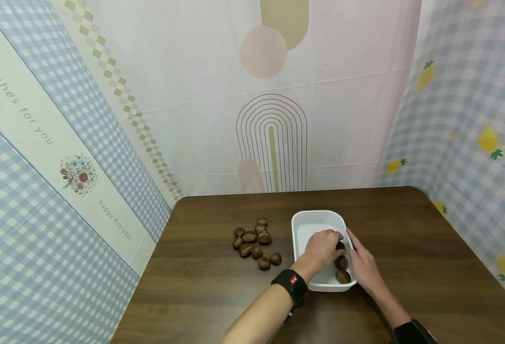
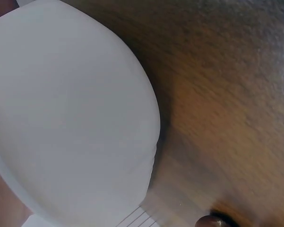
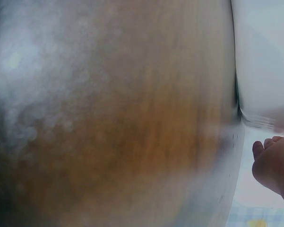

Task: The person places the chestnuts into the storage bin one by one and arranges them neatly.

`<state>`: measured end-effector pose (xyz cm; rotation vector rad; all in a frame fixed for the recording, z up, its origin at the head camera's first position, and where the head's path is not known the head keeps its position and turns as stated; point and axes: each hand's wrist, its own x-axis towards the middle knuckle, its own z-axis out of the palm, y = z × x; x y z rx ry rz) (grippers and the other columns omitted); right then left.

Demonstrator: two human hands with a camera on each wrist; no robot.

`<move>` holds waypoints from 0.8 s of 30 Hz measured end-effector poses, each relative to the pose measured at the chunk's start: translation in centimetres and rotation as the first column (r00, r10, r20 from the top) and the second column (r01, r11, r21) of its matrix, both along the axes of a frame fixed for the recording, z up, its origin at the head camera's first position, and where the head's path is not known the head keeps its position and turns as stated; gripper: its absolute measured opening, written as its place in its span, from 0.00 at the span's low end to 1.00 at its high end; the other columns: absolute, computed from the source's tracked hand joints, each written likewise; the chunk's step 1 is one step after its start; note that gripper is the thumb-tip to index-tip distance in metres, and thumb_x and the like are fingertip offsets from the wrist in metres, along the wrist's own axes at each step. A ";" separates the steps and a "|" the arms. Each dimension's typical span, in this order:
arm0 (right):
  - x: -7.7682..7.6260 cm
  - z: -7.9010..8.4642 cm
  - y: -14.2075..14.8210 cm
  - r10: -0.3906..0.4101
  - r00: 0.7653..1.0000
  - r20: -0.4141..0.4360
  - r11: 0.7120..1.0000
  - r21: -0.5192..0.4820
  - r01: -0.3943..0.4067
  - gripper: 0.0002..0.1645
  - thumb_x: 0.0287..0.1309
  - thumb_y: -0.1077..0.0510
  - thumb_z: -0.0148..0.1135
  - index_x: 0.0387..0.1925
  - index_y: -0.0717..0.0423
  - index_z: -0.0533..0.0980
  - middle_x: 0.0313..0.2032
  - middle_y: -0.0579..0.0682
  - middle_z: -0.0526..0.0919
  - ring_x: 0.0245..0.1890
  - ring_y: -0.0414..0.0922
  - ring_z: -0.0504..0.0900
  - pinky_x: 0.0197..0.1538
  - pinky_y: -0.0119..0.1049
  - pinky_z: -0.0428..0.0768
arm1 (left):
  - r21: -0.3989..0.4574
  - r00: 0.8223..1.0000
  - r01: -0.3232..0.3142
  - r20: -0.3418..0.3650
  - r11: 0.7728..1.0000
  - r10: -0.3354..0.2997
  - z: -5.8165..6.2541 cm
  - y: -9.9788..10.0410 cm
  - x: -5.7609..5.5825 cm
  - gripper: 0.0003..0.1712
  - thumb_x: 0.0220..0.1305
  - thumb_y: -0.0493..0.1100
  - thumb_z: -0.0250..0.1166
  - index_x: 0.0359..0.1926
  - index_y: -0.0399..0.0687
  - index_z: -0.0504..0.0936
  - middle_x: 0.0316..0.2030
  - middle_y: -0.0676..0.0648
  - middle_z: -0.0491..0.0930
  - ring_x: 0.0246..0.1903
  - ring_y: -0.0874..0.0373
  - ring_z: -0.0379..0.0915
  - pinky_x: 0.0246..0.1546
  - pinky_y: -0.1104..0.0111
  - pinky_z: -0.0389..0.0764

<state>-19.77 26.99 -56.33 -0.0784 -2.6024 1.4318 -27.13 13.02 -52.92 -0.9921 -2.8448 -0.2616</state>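
In the head view, a white rectangular tray (image 1: 318, 216) stands on the wooden table, its rounded wall filling much of the left wrist view. My left hand (image 1: 322, 249) reaches over the tray's near left side, its fingers and thumb pinching a brown chestnut (image 1: 340, 246) by the right inner wall. Two more chestnuts, a middle one (image 1: 341, 262) and a near one (image 1: 343, 276), lie in a row along that wall. Against the tray's right outer side rests my right hand (image 1: 365, 267), with straight fingers along the wall and the thumb near the rim.
Left of the tray, a loose group of chestnuts (image 1: 249, 236) lies on the brown table (image 1: 201, 291). Behind the table hangs a pale patterned cloth (image 1: 201, 134). Blue checked cloths, a left one (image 1: 25, 177) and a right one (image 1: 471, 167), flank it.
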 end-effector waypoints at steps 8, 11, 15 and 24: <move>0.0 0.1 -0.1 -0.004 1.000 0.004 1.000 0.004 0.004 0.34 0.81 0.63 0.39 0.84 0.57 0.55 0.77 0.70 0.61 0.73 0.68 0.64 0.68 0.66 0.66 | 0.007 0.999 -0.025 0.034 1.000 0.024 -0.4 0.1 0.0 0.20 0.68 0.56 0.75 0.58 0.61 0.89 0.47 0.61 0.86 0.46 0.69 0.82 0.47 0.75 0.80; 0.0 0.1 -0.1 -0.006 1.000 -0.006 1.000 0.006 0.006 0.34 0.80 0.63 0.39 0.84 0.57 0.55 0.77 0.70 0.61 0.73 0.68 0.65 0.68 0.65 0.66 | 0.019 0.999 -0.028 0.046 0.999 0.027 -0.5 0.1 0.0 0.20 0.68 0.56 0.75 0.58 0.60 0.89 0.47 0.61 0.86 0.46 0.69 0.82 0.47 0.75 0.80; -0.1 0.0 -0.1 -0.008 1.000 -0.023 1.000 0.005 0.008 0.34 0.80 0.63 0.39 0.83 0.57 0.56 0.76 0.70 0.62 0.72 0.68 0.66 0.67 0.65 0.66 | 0.031 0.999 -0.024 0.050 0.999 0.022 -0.5 -0.1 -0.1 0.19 0.69 0.56 0.75 0.58 0.59 0.89 0.47 0.61 0.86 0.46 0.69 0.82 0.48 0.75 0.80; -0.1 -0.2 0.0 -0.015 1.000 -0.026 1.000 0.015 0.015 0.34 0.80 0.63 0.40 0.83 0.56 0.57 0.76 0.69 0.63 0.71 0.68 0.67 0.66 0.65 0.67 | 0.047 0.998 -0.017 0.058 0.999 0.014 -0.3 -0.7 -0.5 0.20 0.69 0.56 0.74 0.58 0.59 0.89 0.49 0.60 0.87 0.48 0.69 0.82 0.50 0.75 0.80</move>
